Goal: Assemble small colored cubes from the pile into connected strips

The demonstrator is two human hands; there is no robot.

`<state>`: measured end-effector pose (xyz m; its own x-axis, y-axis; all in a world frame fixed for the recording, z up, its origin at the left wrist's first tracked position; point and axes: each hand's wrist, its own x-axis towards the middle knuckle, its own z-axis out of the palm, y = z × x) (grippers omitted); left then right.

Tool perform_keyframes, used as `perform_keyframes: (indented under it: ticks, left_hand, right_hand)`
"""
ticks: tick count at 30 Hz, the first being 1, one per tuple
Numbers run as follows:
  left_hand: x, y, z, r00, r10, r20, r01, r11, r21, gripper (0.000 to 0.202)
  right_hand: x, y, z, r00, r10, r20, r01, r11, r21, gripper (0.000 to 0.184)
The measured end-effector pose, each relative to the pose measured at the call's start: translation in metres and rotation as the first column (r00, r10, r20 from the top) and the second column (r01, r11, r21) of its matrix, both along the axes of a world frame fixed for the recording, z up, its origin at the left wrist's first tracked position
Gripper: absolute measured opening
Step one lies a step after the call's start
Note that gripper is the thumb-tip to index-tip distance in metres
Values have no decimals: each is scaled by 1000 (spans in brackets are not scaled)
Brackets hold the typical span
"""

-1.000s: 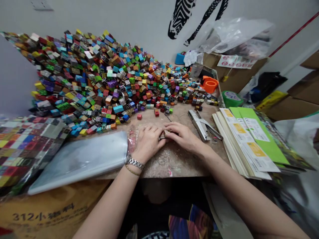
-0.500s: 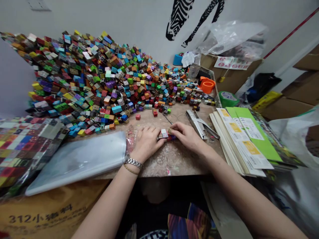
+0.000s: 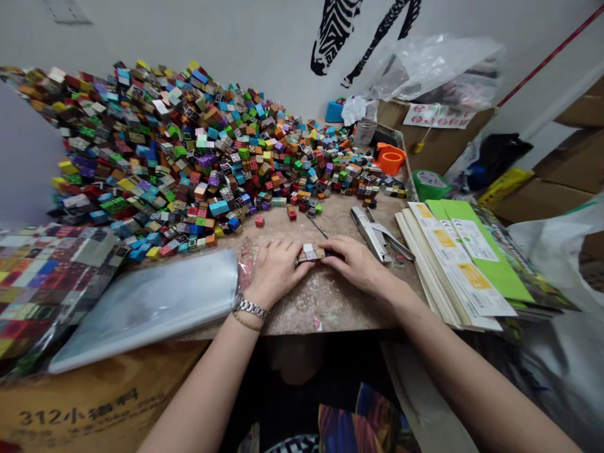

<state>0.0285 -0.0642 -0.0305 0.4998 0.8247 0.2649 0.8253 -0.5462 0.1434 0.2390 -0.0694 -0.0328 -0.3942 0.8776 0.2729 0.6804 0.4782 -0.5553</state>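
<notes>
Between my two hands, near the front of the table, lies a small cluster of patterned cubes point(image 3: 311, 253) with white, tan and dark faces. My left hand point(image 3: 278, 267) is closed against its left end, thumb along the near side. At the right end my right hand point(image 3: 352, 261) pinches the cluster with thumb and curled fingers. The fingertips hide part of the cubes. Just beyond, two loose red cubes point(image 3: 292, 214) sit on the table point(image 3: 302, 308).
A high heap of coloured cubes point(image 3: 189, 157) fills the back left. Clear plastic bags point(image 3: 155, 302) lie on the left, near a wrapped block of cubes point(image 3: 47, 270). To the right are a metal stapler point(image 3: 370, 233), stacked cards point(image 3: 453, 264), green tape point(image 3: 430, 186) and an orange holder point(image 3: 391, 160).
My right hand has lowered a tan cube onto the cluster and now grips the cluster's right end. My left hand has hardly moved.
</notes>
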Motion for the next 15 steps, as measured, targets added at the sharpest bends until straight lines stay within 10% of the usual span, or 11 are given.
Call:
perform_keyframes:
  ticks: [15]
  left_hand:
    - [0, 0, 2, 1000, 7, 12, -6, 999, -40, 31]
  right_hand:
    - [-10, -7, -8, 996, -94, -1, 94, 992, 81, 17]
